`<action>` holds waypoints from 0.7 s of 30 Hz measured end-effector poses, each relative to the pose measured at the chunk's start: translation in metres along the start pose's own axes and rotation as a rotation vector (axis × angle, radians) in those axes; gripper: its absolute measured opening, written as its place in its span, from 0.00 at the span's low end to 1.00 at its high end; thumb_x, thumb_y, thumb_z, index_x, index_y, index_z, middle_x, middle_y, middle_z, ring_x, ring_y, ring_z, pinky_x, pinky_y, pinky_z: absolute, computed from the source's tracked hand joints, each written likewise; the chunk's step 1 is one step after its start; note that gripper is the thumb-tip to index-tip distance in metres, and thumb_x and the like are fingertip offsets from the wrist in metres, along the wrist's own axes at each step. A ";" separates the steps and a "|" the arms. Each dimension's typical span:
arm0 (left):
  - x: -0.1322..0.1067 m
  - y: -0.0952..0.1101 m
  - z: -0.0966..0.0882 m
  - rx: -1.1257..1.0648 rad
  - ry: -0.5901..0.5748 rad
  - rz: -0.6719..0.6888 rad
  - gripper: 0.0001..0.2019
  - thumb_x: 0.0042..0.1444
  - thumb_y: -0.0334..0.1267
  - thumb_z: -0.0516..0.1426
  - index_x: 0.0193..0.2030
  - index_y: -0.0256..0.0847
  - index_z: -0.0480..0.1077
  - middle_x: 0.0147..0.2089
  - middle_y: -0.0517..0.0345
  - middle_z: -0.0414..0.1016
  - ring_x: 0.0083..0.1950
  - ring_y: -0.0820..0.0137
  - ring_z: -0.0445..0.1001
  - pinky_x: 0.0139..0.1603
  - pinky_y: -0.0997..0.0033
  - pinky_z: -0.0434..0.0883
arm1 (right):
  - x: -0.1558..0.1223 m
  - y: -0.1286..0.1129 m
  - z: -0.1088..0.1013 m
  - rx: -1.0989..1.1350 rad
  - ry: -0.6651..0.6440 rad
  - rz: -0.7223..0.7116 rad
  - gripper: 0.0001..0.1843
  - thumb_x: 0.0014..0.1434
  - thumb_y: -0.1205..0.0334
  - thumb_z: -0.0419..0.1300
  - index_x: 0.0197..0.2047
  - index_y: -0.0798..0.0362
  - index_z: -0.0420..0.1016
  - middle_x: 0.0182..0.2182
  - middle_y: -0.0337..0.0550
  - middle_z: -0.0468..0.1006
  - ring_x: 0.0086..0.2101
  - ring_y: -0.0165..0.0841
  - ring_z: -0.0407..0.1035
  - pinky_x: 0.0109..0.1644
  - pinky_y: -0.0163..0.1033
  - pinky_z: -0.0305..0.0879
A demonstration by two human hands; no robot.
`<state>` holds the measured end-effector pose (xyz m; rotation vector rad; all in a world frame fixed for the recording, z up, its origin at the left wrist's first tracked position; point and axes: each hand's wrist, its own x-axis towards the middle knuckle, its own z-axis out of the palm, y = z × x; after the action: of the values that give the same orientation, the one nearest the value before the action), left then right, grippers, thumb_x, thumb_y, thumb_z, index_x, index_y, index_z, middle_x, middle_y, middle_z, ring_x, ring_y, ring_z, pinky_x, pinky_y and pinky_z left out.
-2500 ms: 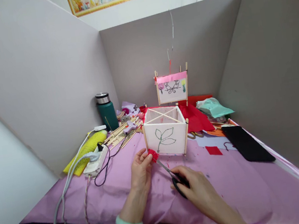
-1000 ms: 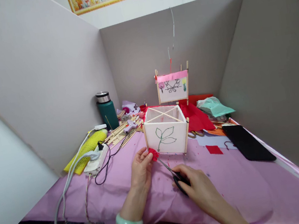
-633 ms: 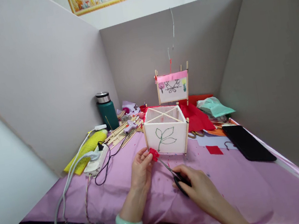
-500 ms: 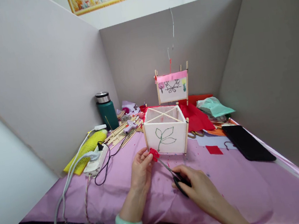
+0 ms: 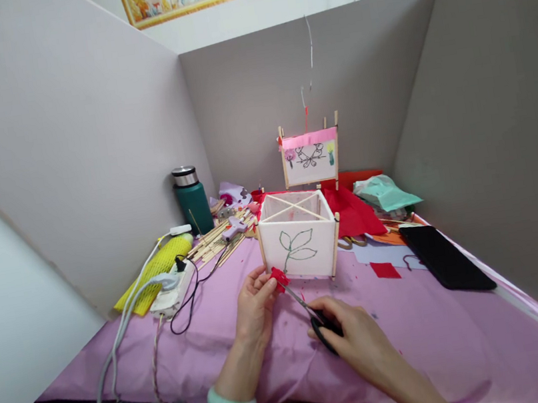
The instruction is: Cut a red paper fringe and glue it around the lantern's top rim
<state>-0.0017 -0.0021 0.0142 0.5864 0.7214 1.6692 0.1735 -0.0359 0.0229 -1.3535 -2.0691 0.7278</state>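
Note:
Between the thumb and fingers of my left hand [image 5: 257, 304] is a small piece of red paper or cloth [image 5: 279, 279]; its material I cannot tell for sure. My right hand [image 5: 356, 330] grips black-handled scissors [image 5: 319, 323], whose blades point up and left and reach the red piece. Just behind both hands stands a white box-shaped lantern [image 5: 299, 247] with a wooden stick frame, crossed sticks on top and a green leaf drawing on its front. A flat red square [image 5: 385, 269] lies on the table to the right.
A purple cloth covers the table [image 5: 436, 338]. At left are a green bottle [image 5: 193, 201], wooden sticks [image 5: 211, 240], a glue gun [image 5: 234, 227] and a power strip [image 5: 174, 293]. A second lantern [image 5: 312, 158] is behind. A black tablet-like slab [image 5: 446, 258] lies right. Grey panels enclose three sides.
Almost nothing differs. The red piece has turned slightly in my left fingers, and the scissors have shifted a touch to the left.

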 end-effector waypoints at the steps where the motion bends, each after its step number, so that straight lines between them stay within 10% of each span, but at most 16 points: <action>1: 0.000 0.000 0.000 0.000 -0.003 0.000 0.23 0.39 0.28 0.68 0.43 0.36 0.67 0.31 0.60 0.76 0.33 0.73 0.75 0.37 0.74 0.70 | 0.000 0.000 0.000 -0.003 0.003 0.001 0.12 0.54 0.61 0.57 0.44 0.48 0.73 0.38 0.39 0.80 0.38 0.37 0.73 0.38 0.37 0.62; 21: 0.000 0.001 0.001 -0.002 -0.009 -0.005 0.24 0.38 0.27 0.68 0.43 0.36 0.66 0.32 0.58 0.77 0.34 0.72 0.76 0.37 0.73 0.71 | 0.000 -0.001 0.003 -0.034 0.031 0.004 0.14 0.53 0.66 0.56 0.43 0.48 0.73 0.35 0.39 0.80 0.37 0.37 0.73 0.39 0.37 0.60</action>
<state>-0.0016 -0.0021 0.0163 0.5894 0.7139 1.6620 0.1704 -0.0371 0.0215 -1.3788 -2.0639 0.6725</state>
